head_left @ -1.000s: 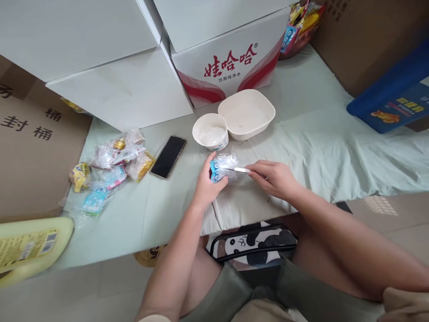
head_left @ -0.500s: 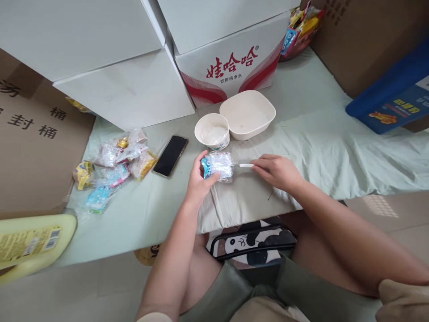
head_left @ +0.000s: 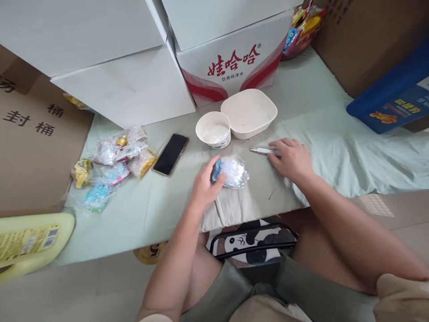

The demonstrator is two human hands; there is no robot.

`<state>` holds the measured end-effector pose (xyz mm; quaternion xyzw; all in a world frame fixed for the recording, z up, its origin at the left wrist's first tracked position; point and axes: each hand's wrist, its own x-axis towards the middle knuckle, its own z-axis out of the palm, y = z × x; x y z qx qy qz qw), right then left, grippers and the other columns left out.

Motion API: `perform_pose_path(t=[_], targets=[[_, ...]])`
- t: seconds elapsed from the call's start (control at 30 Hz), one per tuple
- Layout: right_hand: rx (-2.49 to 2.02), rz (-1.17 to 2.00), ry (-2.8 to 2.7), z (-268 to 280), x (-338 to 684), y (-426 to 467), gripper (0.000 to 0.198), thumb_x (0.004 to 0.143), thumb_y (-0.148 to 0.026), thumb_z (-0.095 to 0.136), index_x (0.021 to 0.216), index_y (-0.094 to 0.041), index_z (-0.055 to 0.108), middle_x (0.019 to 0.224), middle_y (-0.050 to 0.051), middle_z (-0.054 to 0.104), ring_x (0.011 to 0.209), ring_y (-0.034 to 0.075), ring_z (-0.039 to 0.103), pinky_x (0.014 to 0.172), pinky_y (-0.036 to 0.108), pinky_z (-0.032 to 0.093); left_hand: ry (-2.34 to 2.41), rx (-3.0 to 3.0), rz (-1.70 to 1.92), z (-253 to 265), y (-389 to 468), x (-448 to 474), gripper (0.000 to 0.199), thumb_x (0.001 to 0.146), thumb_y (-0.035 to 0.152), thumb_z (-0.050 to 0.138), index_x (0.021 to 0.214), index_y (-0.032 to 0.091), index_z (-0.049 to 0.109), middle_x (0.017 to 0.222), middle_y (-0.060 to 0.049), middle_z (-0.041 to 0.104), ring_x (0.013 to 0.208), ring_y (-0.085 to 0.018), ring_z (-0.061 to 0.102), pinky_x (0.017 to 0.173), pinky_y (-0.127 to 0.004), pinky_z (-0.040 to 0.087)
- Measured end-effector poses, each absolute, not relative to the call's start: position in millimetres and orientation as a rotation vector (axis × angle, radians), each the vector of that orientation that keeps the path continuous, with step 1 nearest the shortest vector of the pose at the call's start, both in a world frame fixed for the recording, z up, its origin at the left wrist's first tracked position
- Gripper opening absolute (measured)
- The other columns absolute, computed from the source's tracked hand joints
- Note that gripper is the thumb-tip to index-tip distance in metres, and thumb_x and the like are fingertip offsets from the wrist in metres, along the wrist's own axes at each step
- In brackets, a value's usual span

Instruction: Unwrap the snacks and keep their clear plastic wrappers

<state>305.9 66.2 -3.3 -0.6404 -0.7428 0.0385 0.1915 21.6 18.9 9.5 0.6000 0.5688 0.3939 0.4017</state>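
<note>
My left hand [head_left: 207, 184] is closed on a small packet [head_left: 232, 172] wrapped in clear plastic, with blue print along its left edge. The packet is low over the cloth in front of the paper bowl. To the right, my right hand [head_left: 291, 157] rests at the cloth with thumb and fingers around the rear of a white utility knife [head_left: 263, 150]. The knife's tip points left, apart from the packet. Behind the packet stand a round paper bowl [head_left: 219, 144] with clear plastic inside and a wider cream tray [head_left: 250, 133].
Left lie a black phone [head_left: 171, 154] and a pile of plastic-wrapped snack packets [head_left: 115, 156]. White cartons [head_left: 231, 58] rise at the back. A blue container [head_left: 389, 98] stands right, a yellow jug [head_left: 36, 237] front left. The cloth's edge [head_left: 241, 221] runs before my knees.
My right hand has drawn the knife away from the packet, to the right and back, down to the cloth. My left hand has shifted slightly right with the packet, which is turned a little.
</note>
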Motion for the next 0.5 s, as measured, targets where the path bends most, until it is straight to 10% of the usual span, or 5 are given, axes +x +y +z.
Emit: perform_pose_path(t=[0.17, 0.5], targets=[[-1.501, 0.269, -2.123, 1.3, 291.8, 57.3, 0.028, 0.094, -0.028, 0.049, 0.111, -0.02, 0.069, 0.106, 0.015, 0.069, 0.099, 0.031, 0.063, 0.088, 0.048, 0.05, 1.449, 1.541, 1.085, 8.3, 23.1, 14.2, 0.058, 0.071, 0.038, 0.082, 0.125, 0.024, 0.065, 0.133, -0.01, 0.063, 0.125, -0.03, 0.057, 0.102, -0.04, 0.048], [-1.131, 0.725, -2.234, 2.4, 253.9, 38.0, 0.046, 0.09, -0.029, 0.057, 0.135, -0.022, 0.054, 0.125, 0.014, 0.065, 0.113, 0.03, 0.062, 0.097, 0.048, 0.052, 1.214, 0.727, 1.17, 20.9, 25.2, 27.5, 0.023, 0.074, 0.035, 0.075, 0.084, 0.019, 0.061, 0.091, -0.003, 0.072, 0.079, -0.017, 0.069, 0.069, -0.029, 0.056]])
